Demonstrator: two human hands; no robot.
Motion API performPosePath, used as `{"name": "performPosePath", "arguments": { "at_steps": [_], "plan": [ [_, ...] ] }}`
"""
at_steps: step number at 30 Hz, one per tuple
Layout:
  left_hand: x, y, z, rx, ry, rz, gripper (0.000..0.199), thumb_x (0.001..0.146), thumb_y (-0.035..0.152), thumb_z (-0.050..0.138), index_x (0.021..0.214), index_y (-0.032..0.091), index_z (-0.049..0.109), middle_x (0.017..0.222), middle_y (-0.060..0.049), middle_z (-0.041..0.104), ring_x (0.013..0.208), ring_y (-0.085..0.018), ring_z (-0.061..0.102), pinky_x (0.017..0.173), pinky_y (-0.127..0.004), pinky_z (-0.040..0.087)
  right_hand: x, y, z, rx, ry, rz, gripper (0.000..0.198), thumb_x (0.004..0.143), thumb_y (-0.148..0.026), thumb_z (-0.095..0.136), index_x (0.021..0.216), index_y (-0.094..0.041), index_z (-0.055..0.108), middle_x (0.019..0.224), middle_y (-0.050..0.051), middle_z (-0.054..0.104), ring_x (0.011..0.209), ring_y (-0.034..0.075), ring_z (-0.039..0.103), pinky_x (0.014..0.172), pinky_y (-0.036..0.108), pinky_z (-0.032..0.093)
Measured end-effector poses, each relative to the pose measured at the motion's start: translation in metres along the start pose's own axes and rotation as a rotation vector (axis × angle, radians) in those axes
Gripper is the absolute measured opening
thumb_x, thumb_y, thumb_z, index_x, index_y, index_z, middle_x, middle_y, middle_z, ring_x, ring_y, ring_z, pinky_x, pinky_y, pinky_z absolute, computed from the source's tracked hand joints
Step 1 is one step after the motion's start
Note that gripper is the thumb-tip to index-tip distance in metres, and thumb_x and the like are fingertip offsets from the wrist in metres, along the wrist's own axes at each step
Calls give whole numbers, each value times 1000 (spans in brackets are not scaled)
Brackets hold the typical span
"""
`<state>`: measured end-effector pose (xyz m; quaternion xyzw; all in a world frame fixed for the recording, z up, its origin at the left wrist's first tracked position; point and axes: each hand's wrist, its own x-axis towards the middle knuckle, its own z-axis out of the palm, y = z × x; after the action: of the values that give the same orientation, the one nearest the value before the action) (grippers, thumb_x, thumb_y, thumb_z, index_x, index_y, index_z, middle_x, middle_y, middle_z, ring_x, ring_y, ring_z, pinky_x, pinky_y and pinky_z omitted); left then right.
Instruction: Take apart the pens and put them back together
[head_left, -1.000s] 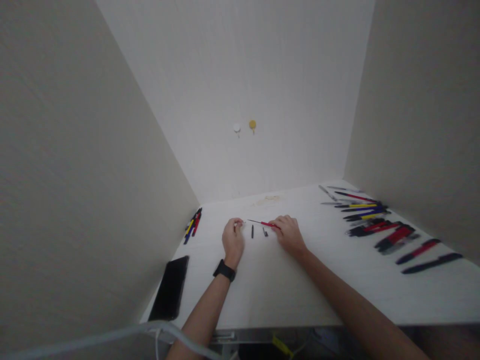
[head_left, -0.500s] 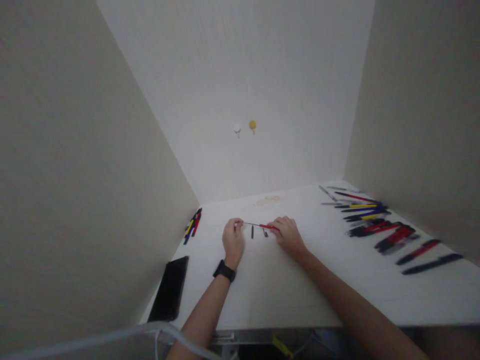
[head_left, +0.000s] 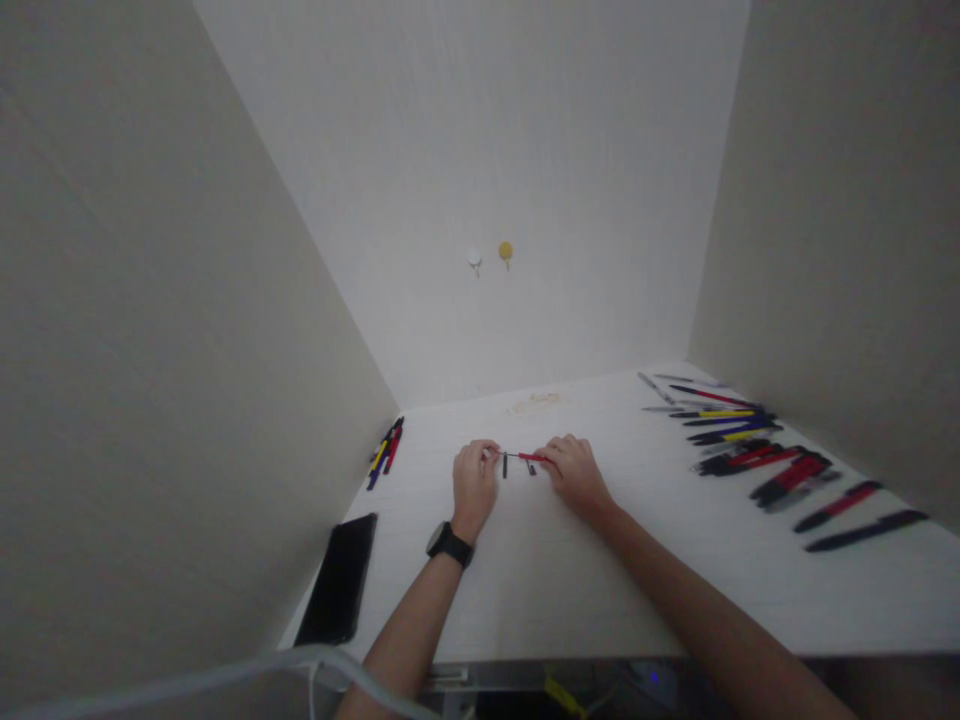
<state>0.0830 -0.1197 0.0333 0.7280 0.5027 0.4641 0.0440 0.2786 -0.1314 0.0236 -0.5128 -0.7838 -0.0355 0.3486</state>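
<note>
Gripping a red barrel [head_left: 533, 457] at its right end, the right hand [head_left: 579, 478] faces the left hand [head_left: 474, 485], whose fingertips are pinched on the refill [head_left: 512, 455] sticking from the barrel. Both lie between the hands; two black parts [head_left: 505, 467] lie on the white table [head_left: 570, 600] near them.

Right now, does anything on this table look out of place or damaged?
One thing stands out: a tan patch on the white table, near the back wall. Its colour breaks the white surface; stain or loose material, I cannot tell. The red pen part in the right hand shows no damage at this size.
</note>
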Motion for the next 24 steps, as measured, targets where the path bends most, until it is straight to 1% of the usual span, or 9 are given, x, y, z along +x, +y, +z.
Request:
{"name": "performPosePath", "arguments": {
  "at_steps": [3,9,13,14,16,20,22,24],
  "plan": [
    [0,-2,3,-81,20,-37,16,82,18,55,98,20,56,85,-2,64,79,-17,56,80,-32,41,0,0,1,5,0,-22,18,91,-19,51,96,-22,68,91,6,64,88,21,48,77,33,29],
    [0,3,3,-207,51,-62,21,83,21,56,103,20,51,87,-2,64,81,-16,57,84,-33,40,-1,1,0,26,9,-24,16,89,-17,52,93,-21,67,88,5,65,87,20,48,77,33,30],
    [-1,1,6,-320,-15,-72,40,80,20,59,117,20,42,92,-2,64,78,-14,56,80,-30,41,-1,4,1,90,22,31,16,89,-17,52,94,-20,66,89,5,67,88,21,50,78,33,30],
    [-1,-1,7,-306,-38,-80,44,79,20,59,119,21,40,94,-2,64,79,-14,55,79,-29,41,-1,5,2,111,28,48,16,89,-17,51,95,-20,66,91,5,67,89,21,50,79,33,30],
    [-2,-6,9,-197,-75,-101,45,79,21,60,120,21,41,96,-2,63,80,-15,54,78,-29,41,-1,8,3,143,47,78,18,89,-17,49,97,-20,65,94,5,68,91,21,51,80,34,31],
    [-6,-12,9,115,-190,-89,29,83,32,58,110,22,57,97,-5,61,89,-19,54,82,-33,40,-1,10,4,164,89,113,19,89,-18,47,99,-19,63,98,6,68,92,22,51,81,34,31],
    [-6,-11,8,188,-249,-63,25,86,36,55,107,24,62,99,-6,60,94,-20,54,85,-34,39,0,9,3,162,100,121,19,89,-19,47,98,-19,63,97,6,68,91,22,51,81,34,32],
    [-6,-9,6,207,-284,-48,24,87,38,53,105,26,65,101,-6,61,96,-20,53,87,-33,39,0,8,1,161,102,129,18,88,-19,48,98,-18,64,96,6,68,91,22,52,81,34,32]
  ]
}}
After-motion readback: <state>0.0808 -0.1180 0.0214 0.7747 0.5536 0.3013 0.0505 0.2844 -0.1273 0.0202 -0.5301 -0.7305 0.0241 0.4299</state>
